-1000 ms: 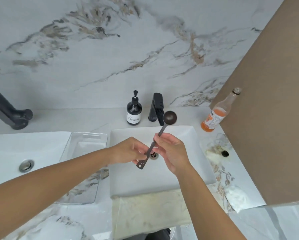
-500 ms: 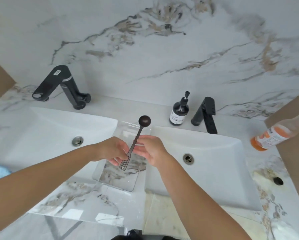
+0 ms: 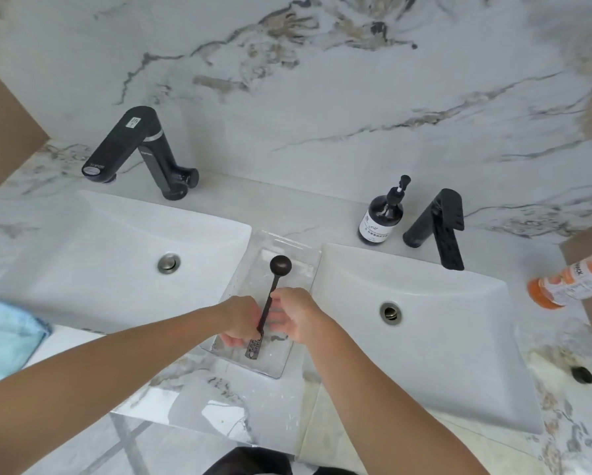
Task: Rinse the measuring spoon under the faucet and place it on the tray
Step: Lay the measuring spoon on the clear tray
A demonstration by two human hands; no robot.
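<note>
both grips pinch the measuring spoon (image 3: pixel 270 303) handle over the tray (image 3: pixel 313 269); left hand (image 3: pixel 238 320), right hand (image 3: pixel 296 317) knuckles-up

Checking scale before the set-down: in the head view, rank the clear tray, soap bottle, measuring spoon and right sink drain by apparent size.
Largest to smallest as they look:
1. clear tray
2. measuring spoon, nearly as long as the tray but thin
3. soap bottle, farther back, so its rank against the spoon is unsure
4. right sink drain

Tray (image 3: pixel 298 250) between two sinks, measuring spoon (image 3: pixel 269 299) over it, faucets behind.
</note>
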